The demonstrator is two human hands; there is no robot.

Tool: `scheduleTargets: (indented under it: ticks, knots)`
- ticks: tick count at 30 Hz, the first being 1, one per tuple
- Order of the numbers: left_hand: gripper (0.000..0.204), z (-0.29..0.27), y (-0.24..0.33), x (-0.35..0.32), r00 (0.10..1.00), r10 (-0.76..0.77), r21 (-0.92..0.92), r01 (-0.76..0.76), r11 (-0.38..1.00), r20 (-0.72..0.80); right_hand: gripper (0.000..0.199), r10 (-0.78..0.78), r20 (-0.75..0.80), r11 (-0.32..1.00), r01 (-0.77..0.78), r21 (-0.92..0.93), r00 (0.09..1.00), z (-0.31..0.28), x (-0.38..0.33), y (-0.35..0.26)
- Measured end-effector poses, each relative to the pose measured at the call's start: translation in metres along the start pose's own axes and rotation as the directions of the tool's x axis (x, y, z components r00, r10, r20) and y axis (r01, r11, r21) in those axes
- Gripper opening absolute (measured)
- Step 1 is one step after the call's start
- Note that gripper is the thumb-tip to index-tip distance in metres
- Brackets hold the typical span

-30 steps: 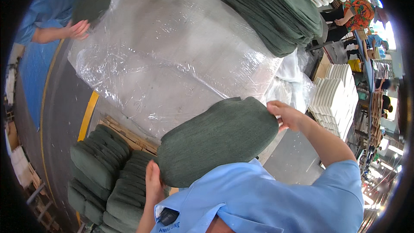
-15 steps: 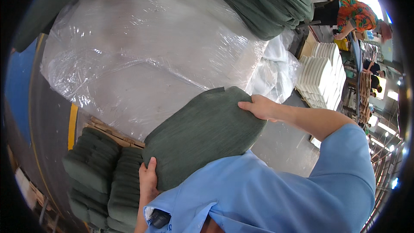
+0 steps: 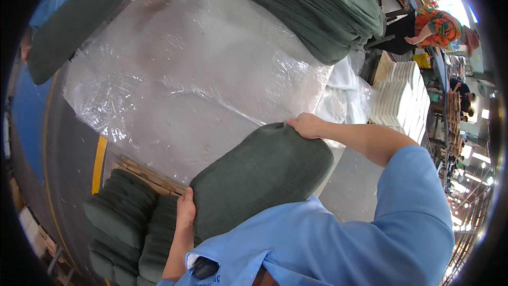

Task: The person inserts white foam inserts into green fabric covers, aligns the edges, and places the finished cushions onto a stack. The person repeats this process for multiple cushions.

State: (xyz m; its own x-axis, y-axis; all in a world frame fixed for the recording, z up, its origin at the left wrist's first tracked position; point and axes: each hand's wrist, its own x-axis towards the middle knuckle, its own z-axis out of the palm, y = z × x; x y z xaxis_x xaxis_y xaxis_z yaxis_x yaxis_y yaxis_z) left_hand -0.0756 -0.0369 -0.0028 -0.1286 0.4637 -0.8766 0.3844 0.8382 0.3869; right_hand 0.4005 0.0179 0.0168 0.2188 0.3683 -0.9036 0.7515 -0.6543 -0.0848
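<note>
Green pad (image 3: pixel 259 180): 6 o'clock of view centre | left hand (image 3: pixel 185 211): grip closed on pad's 8 o'clock edge | right hand (image 3: pixel 307 125): grip pinching its 1 o'clock corner | opposed holds probably keep the soft pad spread

Right fingers (image 3: pixel 295 122) now seemingly grip the green cushion (image 3: pixel 259 180) farther up.

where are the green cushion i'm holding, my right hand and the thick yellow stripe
Green cushion (image 3: pixel 262 182), head view, centre of face
Right hand (image 3: pixel 308 126), head view, its back
Yellow stripe (image 3: pixel 99 164), head view, its middle
</note>
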Motion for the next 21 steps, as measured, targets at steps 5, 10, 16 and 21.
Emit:
scheduleTargets:
  ticks: [5, 10, 16, 21]
  knots:
    - [0.064, -0.001, -0.006, 0.003, 0.994, 0.083, 0.092, -0.077, 0.993, -0.065, 0.071, -0.167, -0.082, 0.986, 0.167, -0.008, 0.983, 0.002, -0.002, 0.012]
    - [0.063, -0.018, 0.022, -0.001, 0.916, 0.35, 0.146, -0.326, 0.934, -0.194, 0.069, -0.201, -0.188, 0.729, 0.275, 0.627, 0.961, -0.011, -0.052, 0.017]
    - [0.058, -0.019, 0.167, -0.011, 0.614, 0.652, -0.233, -0.783, 0.577, -0.445, 0.058, -0.392, -0.44, -0.155, 0.413, 0.897, 0.808, 0.025, -0.139, 0.046]
    - [0.059, 0.013, 0.278, -0.017, 0.696, 0.58, -0.727, -0.643, 0.24, -0.424, 0.072, -0.344, -0.844, 0.083, 0.909, 0.409, 0.411, 0.124, -0.194, 0.046]
